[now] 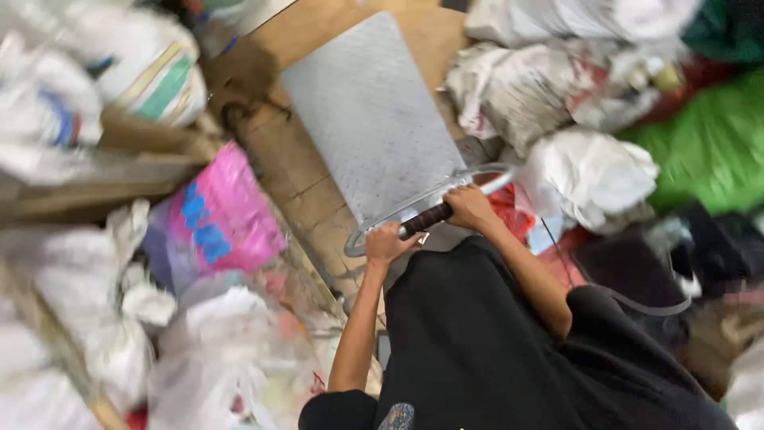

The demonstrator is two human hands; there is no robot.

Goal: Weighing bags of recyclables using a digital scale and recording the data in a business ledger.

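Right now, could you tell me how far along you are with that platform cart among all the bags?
Done: the cart's grey deck is bare, with nothing loaded. In hand: the left hand and right hand both grip the cart handle, the cart standing on the wooden floor. Left: filled bags all around, a pink one at the left and white ones at the right.

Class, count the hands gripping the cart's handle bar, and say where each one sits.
2. The left hand grips the handle bar at its lower left end; the right hand grips it further up to the right. No other hands show.
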